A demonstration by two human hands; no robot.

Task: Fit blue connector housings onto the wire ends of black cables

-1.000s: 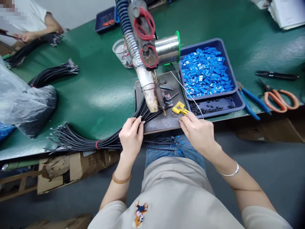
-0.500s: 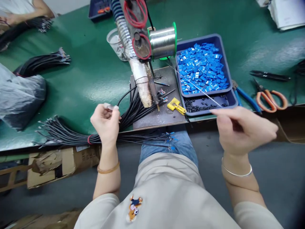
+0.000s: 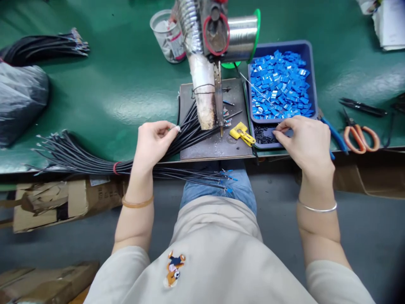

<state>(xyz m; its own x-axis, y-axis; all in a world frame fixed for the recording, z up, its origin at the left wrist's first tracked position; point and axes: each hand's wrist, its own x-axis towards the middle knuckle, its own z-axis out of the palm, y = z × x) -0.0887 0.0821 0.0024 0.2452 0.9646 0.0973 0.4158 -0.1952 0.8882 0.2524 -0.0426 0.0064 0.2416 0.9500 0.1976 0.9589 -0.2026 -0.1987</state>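
My left hand [image 3: 156,141] is closed in a pinch at the left edge of a bundle of black cables [image 3: 186,141], seemingly on one black cable; a small pale patch shows at its fingertips. My right hand [image 3: 305,141] reaches into the lower tray [image 3: 268,146], its thumb and index finger pinched over small black tube pieces [image 3: 263,134]. Whatever lies between those fingertips is hidden. Just behind, a stacked tray [image 3: 313,80] holds many blue connectors [image 3: 280,86]. Thin solder wire [image 3: 257,90] runs from the spool [image 3: 242,38] across the blue connectors.
A soldering stand with a wrapped tube [image 3: 204,93] rises over the brown board [image 3: 202,154], beside a yellow clip-like tool [image 3: 242,134]. Another cable bundle [image 3: 79,154] lies along the front edge. Orange-handled scissors [image 3: 360,135], blue-handled pliers [image 3: 337,135] and a plastic cup [image 3: 169,40] stand around.
My right hand has moved left and away from me, down into the lower tray. My left hand has moved right to the cable bundle. The view has shifted; the co-worker's arm is out of sight.
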